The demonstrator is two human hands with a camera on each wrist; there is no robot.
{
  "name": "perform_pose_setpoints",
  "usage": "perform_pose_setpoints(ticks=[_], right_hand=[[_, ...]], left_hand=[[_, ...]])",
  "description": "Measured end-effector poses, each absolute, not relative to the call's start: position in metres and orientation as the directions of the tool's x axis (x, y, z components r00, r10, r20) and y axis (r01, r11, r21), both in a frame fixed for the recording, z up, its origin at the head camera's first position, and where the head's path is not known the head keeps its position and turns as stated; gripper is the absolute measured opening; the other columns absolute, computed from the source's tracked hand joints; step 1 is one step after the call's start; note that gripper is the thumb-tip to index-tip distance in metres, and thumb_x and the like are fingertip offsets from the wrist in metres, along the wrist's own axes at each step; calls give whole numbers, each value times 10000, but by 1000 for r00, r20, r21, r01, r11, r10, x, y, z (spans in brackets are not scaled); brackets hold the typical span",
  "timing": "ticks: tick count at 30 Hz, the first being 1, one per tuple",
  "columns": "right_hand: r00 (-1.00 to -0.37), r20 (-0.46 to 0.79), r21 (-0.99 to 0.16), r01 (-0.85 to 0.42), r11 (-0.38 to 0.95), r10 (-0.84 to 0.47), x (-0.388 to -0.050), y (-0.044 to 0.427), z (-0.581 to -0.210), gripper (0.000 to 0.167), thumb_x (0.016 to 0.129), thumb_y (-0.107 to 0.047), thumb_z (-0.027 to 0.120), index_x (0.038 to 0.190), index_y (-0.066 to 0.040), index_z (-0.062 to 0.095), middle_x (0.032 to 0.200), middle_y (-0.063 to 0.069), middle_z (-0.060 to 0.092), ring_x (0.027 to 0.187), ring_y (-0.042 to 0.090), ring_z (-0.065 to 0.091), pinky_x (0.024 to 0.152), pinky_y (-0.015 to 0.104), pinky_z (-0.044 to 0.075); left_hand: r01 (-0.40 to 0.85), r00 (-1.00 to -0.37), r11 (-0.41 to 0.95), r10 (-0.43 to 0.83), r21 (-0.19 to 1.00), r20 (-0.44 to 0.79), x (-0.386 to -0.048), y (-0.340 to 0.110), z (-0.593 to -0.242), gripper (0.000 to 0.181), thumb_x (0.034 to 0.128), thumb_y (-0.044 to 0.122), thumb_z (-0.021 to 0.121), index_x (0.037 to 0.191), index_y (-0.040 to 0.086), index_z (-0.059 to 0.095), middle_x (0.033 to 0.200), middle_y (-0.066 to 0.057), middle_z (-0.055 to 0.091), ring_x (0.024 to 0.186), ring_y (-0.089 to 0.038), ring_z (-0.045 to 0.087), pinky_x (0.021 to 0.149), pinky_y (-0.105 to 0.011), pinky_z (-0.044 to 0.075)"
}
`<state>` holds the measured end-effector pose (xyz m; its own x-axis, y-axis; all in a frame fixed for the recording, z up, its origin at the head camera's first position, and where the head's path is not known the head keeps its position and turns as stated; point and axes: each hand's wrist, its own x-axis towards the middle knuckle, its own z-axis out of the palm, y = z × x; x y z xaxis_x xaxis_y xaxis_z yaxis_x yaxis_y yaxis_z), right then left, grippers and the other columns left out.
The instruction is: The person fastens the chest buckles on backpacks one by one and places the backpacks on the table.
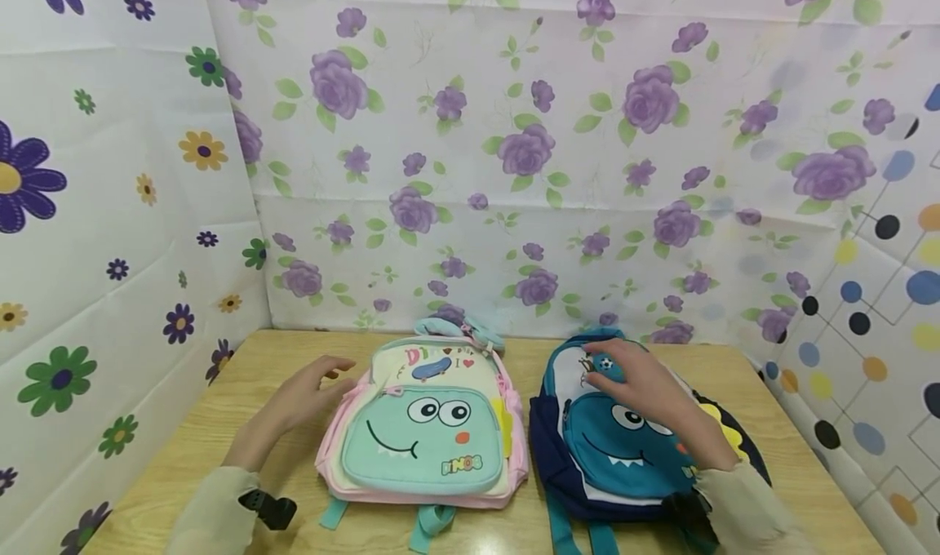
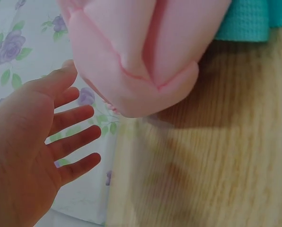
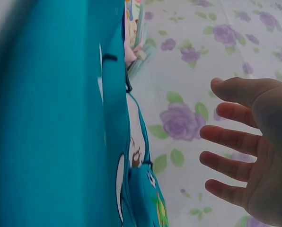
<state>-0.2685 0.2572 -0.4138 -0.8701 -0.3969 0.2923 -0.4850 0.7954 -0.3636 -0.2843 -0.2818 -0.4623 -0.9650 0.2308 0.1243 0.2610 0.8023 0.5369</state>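
Note:
A child's backpack in pink and cream [image 1: 348,461], with a mint dinosaur-face pocket [image 1: 382,412], lies on the wooden table [image 1: 286,490]. My left hand [image 1: 304,396] is at its left side, fingers spread and holding nothing; in the left wrist view the thumb meets the pink fabric [image 2: 131,90], though contact is unclear. To the right lies a navy and teal backpack [image 1: 598,449] with a similar face. Over its upper part hovers my right hand [image 1: 639,379], partly hiding it. In the right wrist view that hand [image 3: 254,146] has its fingers apart, clear of the teal fabric [image 3: 46,118].
Teal straps [image 1: 433,526] hang toward the table's front from both bags. Behind the table stands a cloth with purple roses [image 1: 529,151]. Patterned cloths also close off the left [image 1: 139,237] and right [image 1: 866,318] sides. A dark strap device [image 1: 272,508] sits at my left wrist.

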Motion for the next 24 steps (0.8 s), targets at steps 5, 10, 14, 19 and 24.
perform_pose_setpoints(ticks=[5, 10, 14, 19, 24], right_hand=[[-852, 299, -369, -519, 771, -431, -269, 242, -412, 486, 961, -367, 652, 1382, -134, 579, 1364, 100, 601, 1221, 339, 577, 962, 551, 489], [-833, 302, -367, -550, 750, -464, -267, 230, -410, 475, 968, -358, 644, 1379, -127, 581, 1343, 100, 615, 1065, 260, 639, 837, 441, 537], [-844, 265, -396, -536, 746, -467, -267, 221, -411, 467, 975, -358, 632, 1390, -155, 569, 1352, 88, 612, 1109, 273, 631, 869, 462, 533], [-853, 216, -420, -520, 743, -475, -268, 207, -415, 480, 980, -391, 618, 1398, -161, 561, 1349, 74, 616, 1230, 301, 589, 980, 516, 493], [-852, 194, -406, -520, 751, -486, -270, 192, -419, 483, 972, -405, 626, 1385, -158, 579, 1319, 73, 640, 1220, 285, 597, 1008, 511, 479]], left_hand=[[280, -960, 791, 244, 544, 139, -282, -286, -464, 576, 987, 525, 537, 1392, 115, 557, 1391, -118, 575, 1210, -344, 569, 975, -563, 468], [263, -964, 789, 241, 556, 114, -278, -288, -466, 557, 989, 520, 539, 1385, 130, 557, 1367, -102, 590, 1171, -316, 587, 915, -522, 506], [247, -966, 781, 244, 573, 85, -277, -289, -467, 545, 989, 507, 548, 1377, 124, 563, 1344, -101, 604, 1131, -285, 598, 858, -447, 522], [252, -963, 777, 258, 577, 74, -277, -290, -470, 540, 994, 480, 553, 1363, 86, 573, 1309, -122, 620, 1082, -264, 601, 800, -376, 512], [232, -968, 780, 243, 581, 59, -277, -293, -473, 532, 988, 506, 549, 1343, 112, 595, 1288, -99, 633, 1072, -249, 593, 810, -361, 504]])
